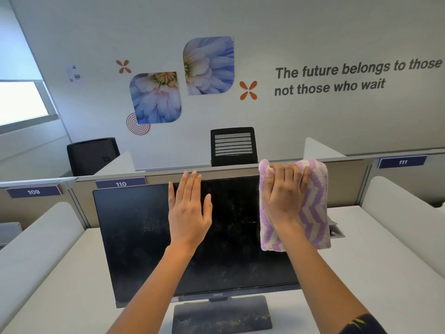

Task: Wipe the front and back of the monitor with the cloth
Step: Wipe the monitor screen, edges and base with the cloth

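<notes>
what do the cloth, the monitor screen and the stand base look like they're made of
cloth: soft plush fabric, probably microfibre or terry; fuzzy pile, purple and cream zigzag.
monitor screen: dark matte panel, likely a plastic-coated display; no sharp reflections, dusty smudges show.
stand base: dark flat slab, dull finish with pale specks; plastic or metal, cannot tell.

Grey wall, black chair, bright window
</notes>
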Available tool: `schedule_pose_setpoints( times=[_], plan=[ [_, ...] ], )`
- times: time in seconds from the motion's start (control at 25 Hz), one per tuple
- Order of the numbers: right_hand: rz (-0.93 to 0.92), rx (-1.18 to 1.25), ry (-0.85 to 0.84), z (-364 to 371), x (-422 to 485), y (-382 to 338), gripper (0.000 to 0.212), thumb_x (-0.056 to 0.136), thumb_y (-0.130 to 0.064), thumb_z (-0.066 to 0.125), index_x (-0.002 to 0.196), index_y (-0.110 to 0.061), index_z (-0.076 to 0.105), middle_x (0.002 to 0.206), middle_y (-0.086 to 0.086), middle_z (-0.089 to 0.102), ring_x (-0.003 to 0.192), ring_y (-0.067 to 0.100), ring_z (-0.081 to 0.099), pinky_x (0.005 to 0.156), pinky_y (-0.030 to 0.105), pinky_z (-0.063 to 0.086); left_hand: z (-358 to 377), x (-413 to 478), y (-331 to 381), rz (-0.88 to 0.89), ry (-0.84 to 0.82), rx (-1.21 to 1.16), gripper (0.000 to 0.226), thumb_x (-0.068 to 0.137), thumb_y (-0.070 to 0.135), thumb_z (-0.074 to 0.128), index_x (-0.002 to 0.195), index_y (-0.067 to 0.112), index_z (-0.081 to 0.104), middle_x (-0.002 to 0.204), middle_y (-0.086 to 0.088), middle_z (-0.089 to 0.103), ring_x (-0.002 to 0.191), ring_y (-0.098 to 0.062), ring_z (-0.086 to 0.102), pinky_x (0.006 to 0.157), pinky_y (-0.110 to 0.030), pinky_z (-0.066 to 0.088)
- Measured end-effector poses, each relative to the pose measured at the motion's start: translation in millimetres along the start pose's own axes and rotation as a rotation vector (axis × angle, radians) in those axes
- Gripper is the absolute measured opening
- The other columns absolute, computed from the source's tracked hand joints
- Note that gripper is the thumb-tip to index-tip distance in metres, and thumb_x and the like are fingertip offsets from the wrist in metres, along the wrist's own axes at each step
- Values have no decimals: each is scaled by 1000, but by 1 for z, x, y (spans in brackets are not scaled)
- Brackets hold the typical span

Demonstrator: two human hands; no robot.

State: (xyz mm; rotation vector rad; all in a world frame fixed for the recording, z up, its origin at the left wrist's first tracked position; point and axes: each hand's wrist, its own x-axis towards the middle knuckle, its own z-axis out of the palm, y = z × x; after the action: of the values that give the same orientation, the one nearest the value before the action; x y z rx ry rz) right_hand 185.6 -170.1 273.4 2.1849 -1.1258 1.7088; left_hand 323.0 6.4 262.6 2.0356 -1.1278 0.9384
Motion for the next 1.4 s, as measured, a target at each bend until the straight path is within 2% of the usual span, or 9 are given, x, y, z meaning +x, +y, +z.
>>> schedule_pose_setpoints(
  times=[0.4,0.52,0.68,0.84,1.12,1.4],
  plan=[
    [-62,40,-54,7,-17,-57,38,104,-38,33,105,-14,62,109,8,63,109,27,52,120,46,16,-9,4,-5,40,-36,91,51,100,41,36,143,16,45,149,-2,45,143,-18,33,121,-52,7],
    [-66,49,-52,9,-22,-75,38,104,-37,33,105,-13,63,107,8,64,109,27,52,120,47,18,-17,3,-17,60,-59,99,53,100,41,37,147,15,40,152,-2,40,145,-16,29,122,-51,7],
    [-38,51,-57,12,-29,-97,44,105,-39,28,103,-13,64,105,7,64,109,27,52,120,48,19,-33,-3,-51,-3,-40,101,58,101,42,32,152,13,30,158,-1,28,149,-15,16,123,-45,1],
    [-28,60,-65,17,-36,-123,46,105,-40,27,104,-13,64,107,8,64,109,28,53,120,48,19,-53,-6,-97,-62,-28,114,63,101,48,25,152,13,27,160,-2,23,150,-17,12,122,-46,-1],
    [-26,74,-64,26,-54,-177,50,105,-41,23,105,-12,64,107,8,64,110,29,53,120,48,17,-79,-17,-166,-137,-16,122,64,101,49,22,152,12,28,160,-4,25,150,-18,12,122,-47,-2],
    [-35,64,-60,35,-67,-217,46,104,-41,27,106,-13,64,109,8,64,110,29,53,119,49,20,-83,-22,-202,-148,7,75,63,100,51,23,150,14,34,158,-3,27,149,-20,15,122,-45,-6]
  ],
)
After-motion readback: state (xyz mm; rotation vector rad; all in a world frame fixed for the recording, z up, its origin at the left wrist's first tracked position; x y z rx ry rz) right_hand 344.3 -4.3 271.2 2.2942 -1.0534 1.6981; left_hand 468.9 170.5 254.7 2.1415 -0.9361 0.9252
